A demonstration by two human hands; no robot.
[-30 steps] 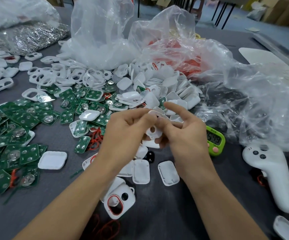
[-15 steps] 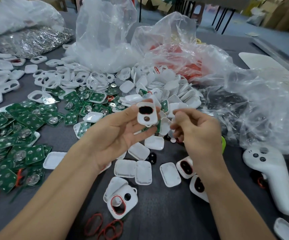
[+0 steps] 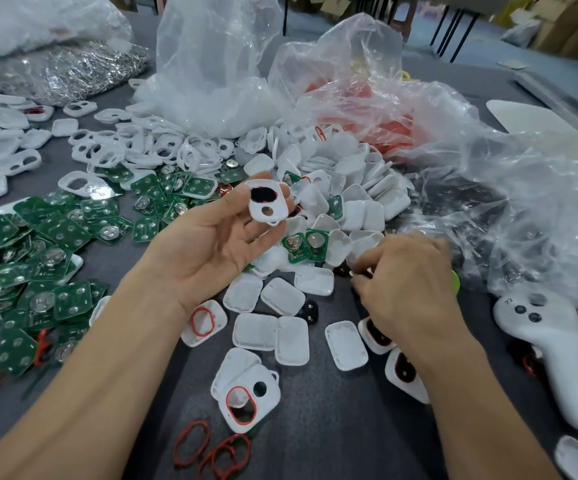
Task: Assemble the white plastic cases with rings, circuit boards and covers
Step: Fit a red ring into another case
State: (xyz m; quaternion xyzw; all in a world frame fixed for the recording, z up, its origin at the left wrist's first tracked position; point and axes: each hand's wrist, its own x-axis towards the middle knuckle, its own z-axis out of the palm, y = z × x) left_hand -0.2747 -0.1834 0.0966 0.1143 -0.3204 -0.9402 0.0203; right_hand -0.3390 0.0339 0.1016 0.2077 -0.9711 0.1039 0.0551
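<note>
My left hand (image 3: 211,240) is raised palm-up and pinches a white plastic case (image 3: 267,201) between thumb and fingertips; the case shows a black oval insert and a small round hole. My right hand (image 3: 405,278) is lower, knuckles up, its fingertips curled down among the white covers (image 3: 349,216) near the table; what it pinches is hidden. Green circuit boards (image 3: 55,237) lie spread at the left, two more (image 3: 303,245) sit between my hands. Red rings (image 3: 211,448) lie near the front. White covers (image 3: 270,336) lie below my hands.
Clear plastic bags (image 3: 211,64) and a crumpled one (image 3: 488,202) fill the back and right. A bag of metal clips (image 3: 72,71) sits back left. A white handheld controller (image 3: 554,355) lies at the right. A case with a red ring (image 3: 246,396) lies in front.
My hands have parted. The left keeps the white case and holds it up; the right has dropped down and rightwards to the pile of covers on the table.
</note>
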